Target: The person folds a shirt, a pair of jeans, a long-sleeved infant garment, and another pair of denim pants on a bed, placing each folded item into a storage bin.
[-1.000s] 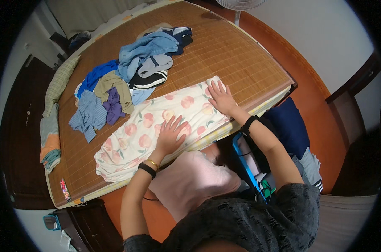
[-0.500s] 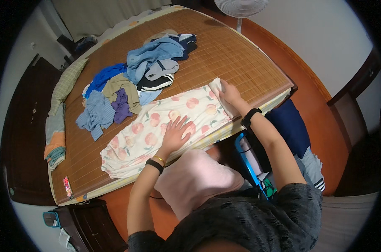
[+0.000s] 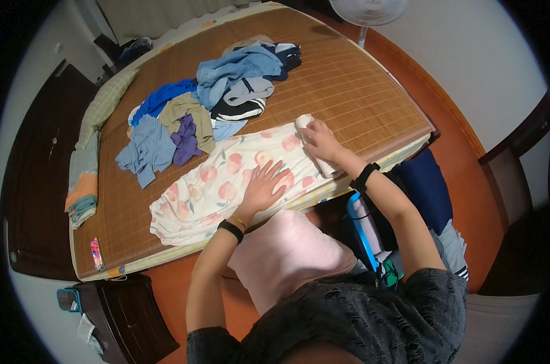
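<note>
A white garment (image 3: 225,171) printed with pink peaches lies flat along the near edge of the bed. Its right end is turned over into a narrow pale roll (image 3: 325,167). My right hand (image 3: 321,141) is on the far part of that roll, fingers curled over it. Spread flat, my left hand (image 3: 264,187) presses on the middle of the printed cloth. What kind of garment it is, I cannot tell.
Beyond it a clothes pile holds a denim piece (image 3: 235,68), a striped shirt (image 3: 146,148) and a purple item (image 3: 188,141). A pillow (image 3: 105,109) and folded cloth (image 3: 84,176) line the left side. A fan (image 3: 366,9) stands behind the bed.
My right hand has moved left across the garment with the rolled end, its fingers now more curled. My left hand keeps its place on the cloth. The whole view has shifted slightly.
</note>
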The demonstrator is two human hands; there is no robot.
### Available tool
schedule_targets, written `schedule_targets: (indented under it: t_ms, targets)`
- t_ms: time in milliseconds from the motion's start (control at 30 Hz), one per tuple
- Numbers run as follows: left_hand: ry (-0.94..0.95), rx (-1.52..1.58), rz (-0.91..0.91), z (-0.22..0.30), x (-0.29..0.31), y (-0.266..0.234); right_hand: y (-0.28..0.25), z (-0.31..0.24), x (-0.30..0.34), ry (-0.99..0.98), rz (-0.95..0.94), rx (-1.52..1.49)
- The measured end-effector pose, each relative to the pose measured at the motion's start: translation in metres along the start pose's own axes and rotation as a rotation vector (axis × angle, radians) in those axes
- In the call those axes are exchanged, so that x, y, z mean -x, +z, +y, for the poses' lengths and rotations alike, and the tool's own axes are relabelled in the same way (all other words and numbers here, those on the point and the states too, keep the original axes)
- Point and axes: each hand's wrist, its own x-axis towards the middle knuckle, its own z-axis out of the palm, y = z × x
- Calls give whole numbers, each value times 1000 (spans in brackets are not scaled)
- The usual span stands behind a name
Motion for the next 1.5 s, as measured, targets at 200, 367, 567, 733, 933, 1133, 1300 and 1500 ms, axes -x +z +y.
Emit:
schedule_targets:
  t_ms: [200,367,567,733,933,1133,1300,1500]
  targets:
    - [11,-7,-2,0,-2,0,28,-8,5,14,16,137]
    - [9,0,15,2,-6,-2,39,-7,2,20,51,229]
    - [-2,-4,-2,4,-7,-3,41,9,2,77,149,42]
    - [-17,-4,-17,4,-2,-3,19,-3,7,453,206,-212]
    - [-20,0,-12,4,0,-3,-13,-35,-8,332,53,-145]
    - [2,-10,68,-1,2,5,9,-57,-13,55,68,-435]
    - [5,-48,8,-6,2,8,34,-73,-7,-134,129,-255]
    - [-45,214,169,1,-3,0,68,-86,-3,-98,272,220]
